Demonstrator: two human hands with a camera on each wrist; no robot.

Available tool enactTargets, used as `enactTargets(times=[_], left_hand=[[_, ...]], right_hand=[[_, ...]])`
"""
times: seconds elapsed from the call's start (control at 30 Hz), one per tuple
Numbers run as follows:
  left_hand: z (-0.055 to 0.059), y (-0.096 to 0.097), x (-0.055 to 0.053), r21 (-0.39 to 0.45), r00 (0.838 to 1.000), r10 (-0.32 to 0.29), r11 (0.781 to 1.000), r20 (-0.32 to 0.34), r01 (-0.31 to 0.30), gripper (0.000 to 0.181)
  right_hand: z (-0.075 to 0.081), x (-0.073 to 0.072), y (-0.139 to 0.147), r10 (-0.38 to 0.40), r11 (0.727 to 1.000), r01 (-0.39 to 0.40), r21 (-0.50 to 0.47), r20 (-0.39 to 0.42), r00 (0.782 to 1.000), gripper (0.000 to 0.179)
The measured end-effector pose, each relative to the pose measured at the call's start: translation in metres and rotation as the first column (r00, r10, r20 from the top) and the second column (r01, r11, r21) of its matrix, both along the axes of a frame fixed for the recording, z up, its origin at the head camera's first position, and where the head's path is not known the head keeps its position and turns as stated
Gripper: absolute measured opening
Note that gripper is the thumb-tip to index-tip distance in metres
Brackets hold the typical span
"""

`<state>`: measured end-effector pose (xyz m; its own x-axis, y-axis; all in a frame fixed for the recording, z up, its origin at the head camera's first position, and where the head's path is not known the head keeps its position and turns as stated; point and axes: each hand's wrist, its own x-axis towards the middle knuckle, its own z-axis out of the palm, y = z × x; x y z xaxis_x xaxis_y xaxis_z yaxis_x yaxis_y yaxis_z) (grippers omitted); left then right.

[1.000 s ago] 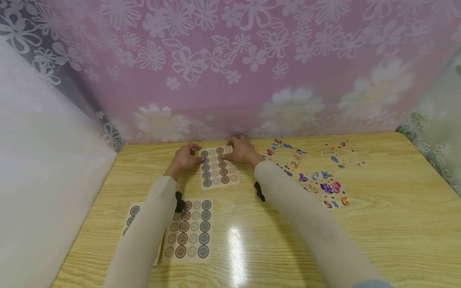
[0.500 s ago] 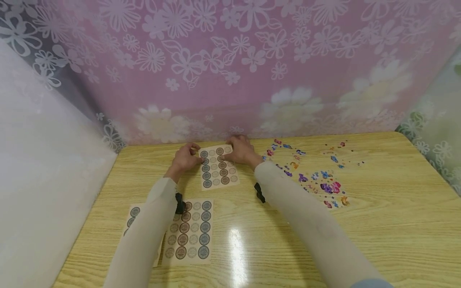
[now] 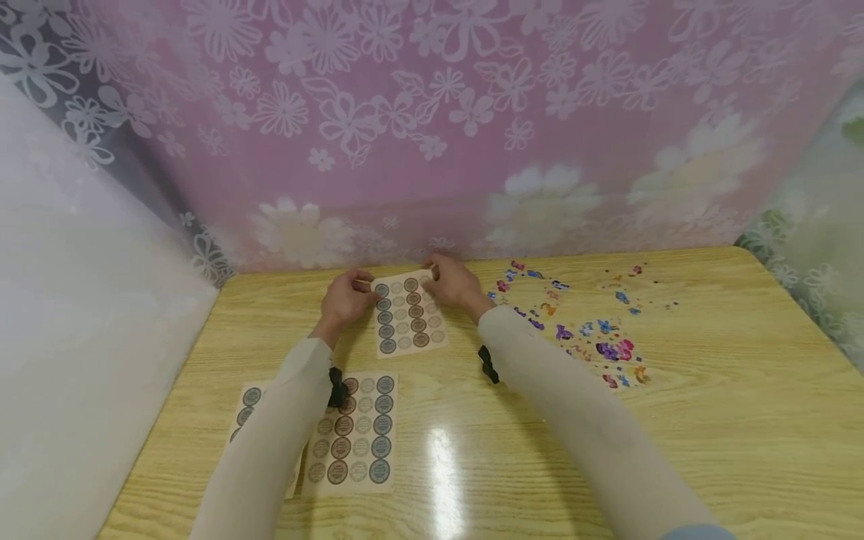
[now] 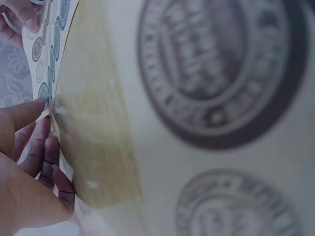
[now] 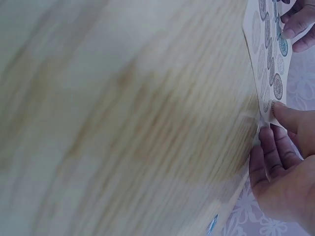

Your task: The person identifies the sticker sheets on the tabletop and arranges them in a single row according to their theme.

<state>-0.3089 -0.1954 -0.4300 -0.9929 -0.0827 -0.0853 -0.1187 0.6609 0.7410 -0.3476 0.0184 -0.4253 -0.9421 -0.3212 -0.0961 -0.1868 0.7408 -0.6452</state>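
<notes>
A cream sticker sheet (image 3: 403,319) printed with rows of round labels lies near the table's back edge, slightly turned. My left hand (image 3: 346,300) pinches its upper left corner, the thumb on the printed face. At the upper right corner my right hand (image 3: 455,283) pinches the same sheet. In the left wrist view the left hand (image 4: 29,162) has its fingers behind the sheet (image 4: 40,61). The right wrist view shows the right hand (image 5: 285,169) likewise, thumb on top of the sheet (image 5: 268,64) and fingers curled under its edge.
A second label sheet (image 3: 371,450) lies nearer on the table (image 3: 513,465), with another sheet (image 3: 251,397) beside it, mostly hidden by the left sleeve. Colourful flower and butterfly stickers (image 3: 610,350) spread on the right. A pink floral curtain (image 3: 432,187) hangs along the back.
My right thumb has drawn back from the middle of the sheet to its upper right corner. The left hand keeps its place at the other corner, and the sheet has barely moved.
</notes>
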Motion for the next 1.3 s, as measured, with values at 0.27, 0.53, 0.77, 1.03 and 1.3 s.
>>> enactTargets(times=[0.27, 0.53, 0.77, 1.03, 1.3], left_hand=[[0.004, 0.003, 0.001, 0.158, 0.996, -0.004, 0.987, -0.085, 0.017, 0.027], [0.02, 0.012, 0.006, 0.31, 0.993, -0.047, 0.947, -0.108, 0.079, 0.03], [0.035, 0.021, 0.019, 0.379, 0.991, -0.109, 0.916, -0.078, 0.131, 0.033], [0.046, 0.033, 0.039, 0.379, 0.981, -0.195, 0.906, -0.017, 0.187, 0.036], [0.047, 0.043, 0.064, 0.358, 0.962, -0.272, 0.901, 0.028, 0.245, 0.034]], right_hand=[[0.007, 0.006, 0.01, 0.046, 0.997, -0.049, -0.065, -0.04, 0.998, 0.034], [0.027, 0.015, 0.029, 0.076, 0.988, -0.082, -0.129, -0.046, 0.996, 0.036], [0.05, 0.034, 0.045, 0.092, 0.977, -0.095, -0.193, -0.026, 0.995, 0.038], [0.064, 0.062, 0.067, 0.129, 0.968, -0.124, -0.22, 0.011, 0.992, 0.037], [0.065, 0.092, 0.084, 0.122, 0.978, -0.114, -0.177, 0.032, 0.992, 0.037]])
